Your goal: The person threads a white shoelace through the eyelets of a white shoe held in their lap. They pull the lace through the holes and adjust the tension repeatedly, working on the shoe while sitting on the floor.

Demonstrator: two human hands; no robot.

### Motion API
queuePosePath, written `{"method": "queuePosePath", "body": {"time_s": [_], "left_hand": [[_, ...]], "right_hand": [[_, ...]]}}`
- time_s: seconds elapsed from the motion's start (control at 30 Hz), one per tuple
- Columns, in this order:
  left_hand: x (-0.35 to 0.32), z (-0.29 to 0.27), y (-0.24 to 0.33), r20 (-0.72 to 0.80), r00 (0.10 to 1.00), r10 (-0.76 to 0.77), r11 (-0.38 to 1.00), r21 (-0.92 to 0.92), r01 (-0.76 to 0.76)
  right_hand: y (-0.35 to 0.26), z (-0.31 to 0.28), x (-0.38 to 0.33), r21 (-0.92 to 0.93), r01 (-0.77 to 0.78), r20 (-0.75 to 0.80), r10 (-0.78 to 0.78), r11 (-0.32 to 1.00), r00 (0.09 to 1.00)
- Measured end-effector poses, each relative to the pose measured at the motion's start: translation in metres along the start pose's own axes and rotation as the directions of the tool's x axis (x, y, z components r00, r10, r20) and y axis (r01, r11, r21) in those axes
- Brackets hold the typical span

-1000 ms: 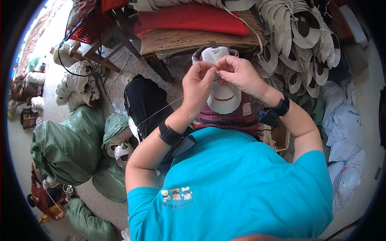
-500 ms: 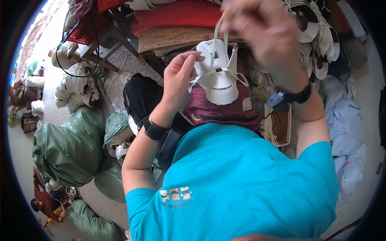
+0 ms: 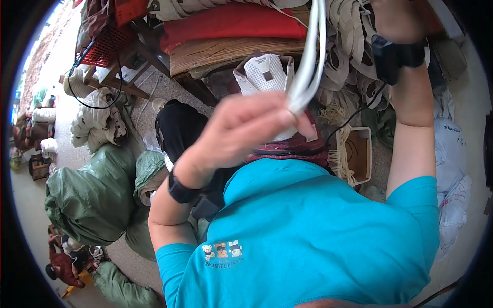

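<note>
A white perforated shoe upper point(image 3: 265, 76) lies over my lap, partly hidden behind my left hand. My left hand point(image 3: 251, 123), slightly blurred, crosses in front of it, with thumb and fingers pinched on a white shoelace point(image 3: 311, 56). From the pinch, the lace's strands rise past the top edge of the picture. High at the right, my right hand point(image 3: 398, 21) is smeared by motion and lies near the picture's edge; its fingers cannot be made out, nor whether it holds the lace.
A wooden bench point(image 3: 221, 51) stands ahead, with a red cloth point(image 3: 233, 28) on it. White shoe uppers point(image 3: 354, 36) are heaped at its right. Pale laces point(image 3: 340, 159) hang over a box point(image 3: 364, 154) by my right side. Green sacks point(image 3: 87, 195) fill the left; another person point(image 3: 64, 262) sits beyond.
My right hand has swung up and to the right, away from the shoe. My left hand has moved right across the upper and now pinches the lace, which stretches upward.
</note>
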State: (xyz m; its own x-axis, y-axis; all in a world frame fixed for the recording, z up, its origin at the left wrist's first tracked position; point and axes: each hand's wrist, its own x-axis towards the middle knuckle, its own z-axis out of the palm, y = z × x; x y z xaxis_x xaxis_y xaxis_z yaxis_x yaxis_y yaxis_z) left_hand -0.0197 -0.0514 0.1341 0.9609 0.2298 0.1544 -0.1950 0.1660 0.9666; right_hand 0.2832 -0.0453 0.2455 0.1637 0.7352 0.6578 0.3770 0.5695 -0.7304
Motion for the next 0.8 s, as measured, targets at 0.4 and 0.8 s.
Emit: {"method": "queuePosePath", "body": {"time_s": [0.4, 0.8], "left_hand": [[0.011, -0.037, -0.035, -0.501, 0.865, -0.021, 0.968, -0.226, -0.107], [-0.022, -0.028, -0.143, -0.411, 0.877, 0.249, 0.601, 0.775, 0.192]], "right_hand": [[0.049, 0.067, -0.218, -0.597, -0.135, 0.425, 0.455, 0.791, 0.783], [0.057, 0.057, -0.217, -0.275, -0.699, 0.42, 0.737, 0.66, 0.53]]}}
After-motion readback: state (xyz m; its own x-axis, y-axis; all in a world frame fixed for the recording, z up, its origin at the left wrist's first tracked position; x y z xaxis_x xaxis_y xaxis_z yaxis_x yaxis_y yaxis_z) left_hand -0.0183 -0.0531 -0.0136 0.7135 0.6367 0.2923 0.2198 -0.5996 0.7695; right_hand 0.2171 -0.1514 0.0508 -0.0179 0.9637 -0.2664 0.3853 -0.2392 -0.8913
